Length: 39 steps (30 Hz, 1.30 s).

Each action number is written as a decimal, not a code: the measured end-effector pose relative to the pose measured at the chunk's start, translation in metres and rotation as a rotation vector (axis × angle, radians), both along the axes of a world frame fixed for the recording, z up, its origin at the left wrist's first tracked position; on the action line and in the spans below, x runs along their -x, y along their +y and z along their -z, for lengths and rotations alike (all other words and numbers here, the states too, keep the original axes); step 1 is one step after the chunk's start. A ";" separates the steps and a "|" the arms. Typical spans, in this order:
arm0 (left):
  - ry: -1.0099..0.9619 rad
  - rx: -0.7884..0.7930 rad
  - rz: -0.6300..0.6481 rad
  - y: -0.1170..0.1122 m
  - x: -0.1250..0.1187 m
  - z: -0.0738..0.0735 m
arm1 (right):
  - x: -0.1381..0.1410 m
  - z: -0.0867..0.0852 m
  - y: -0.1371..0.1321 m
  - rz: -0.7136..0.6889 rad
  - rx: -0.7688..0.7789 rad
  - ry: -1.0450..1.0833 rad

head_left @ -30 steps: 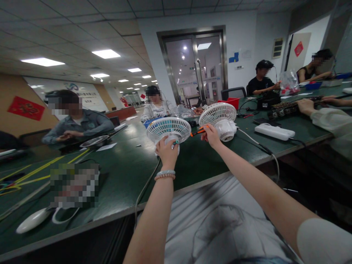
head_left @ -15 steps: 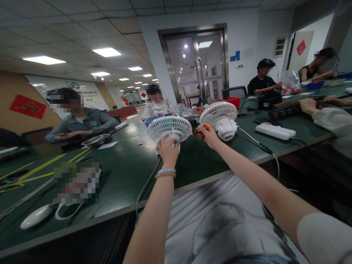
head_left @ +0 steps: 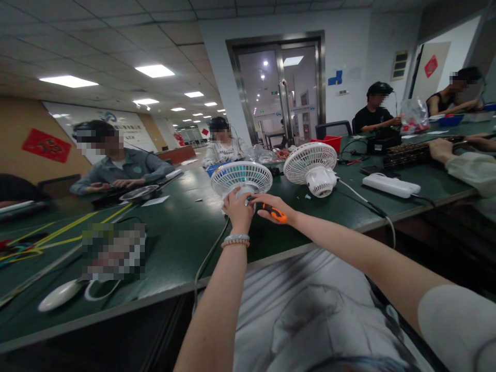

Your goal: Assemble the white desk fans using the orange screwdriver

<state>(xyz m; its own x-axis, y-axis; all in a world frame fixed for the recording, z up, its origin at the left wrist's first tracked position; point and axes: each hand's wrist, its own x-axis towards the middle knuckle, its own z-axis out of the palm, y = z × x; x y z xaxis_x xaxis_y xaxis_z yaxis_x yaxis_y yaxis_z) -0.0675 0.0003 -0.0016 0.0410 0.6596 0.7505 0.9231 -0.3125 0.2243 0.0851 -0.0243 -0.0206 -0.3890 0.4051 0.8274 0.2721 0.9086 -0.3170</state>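
Observation:
A white fan (head_left: 258,178) with a round grille lies tilted on the table in front of me. My left hand (head_left: 238,211) is closed round its rear housing, which the fingers mostly cover. By the left thumb shows a small dark teal-tipped piece (head_left: 249,198), too small to name. My right hand (head_left: 284,206) keeps an orange and black screwdriver (head_left: 276,213) in its grasp, handle towards the palm. Its fingertips meet the left hand at the small piece. To the right stands a second white fan (head_left: 321,181), its motor housing facing me, touched by neither hand.
The green table (head_left: 174,258) holds a white power strip (head_left: 391,185) at right and a white oval-ended object (head_left: 60,295) at left. A grey cord (head_left: 209,253) hangs over the front edge. Several people sit around, and a co-worker's sleeve (head_left: 470,168) is at right.
My right hand has moved left and down from beside the second fan to my left hand, bringing the screwdriver along. The left hand stays on the fan. The view has shifted slightly.

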 end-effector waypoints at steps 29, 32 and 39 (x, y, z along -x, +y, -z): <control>0.022 -0.022 0.022 0.001 0.004 0.002 | 0.010 -0.001 -0.004 0.082 -0.216 -0.258; 0.019 -0.015 0.018 0.002 0.003 0.001 | 0.009 -0.002 -0.004 0.086 -0.211 -0.256; 0.000 -0.026 0.020 0.004 0.003 0.002 | 0.009 -0.001 -0.004 0.138 -0.224 -0.249</control>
<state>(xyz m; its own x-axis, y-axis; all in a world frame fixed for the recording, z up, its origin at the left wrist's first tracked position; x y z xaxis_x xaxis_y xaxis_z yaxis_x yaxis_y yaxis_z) -0.0700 0.0041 -0.0035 0.0536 0.6393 0.7671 0.9167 -0.3362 0.2161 0.0761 -0.0288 -0.0194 -0.5443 0.2869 0.7883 0.4405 0.8975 -0.0225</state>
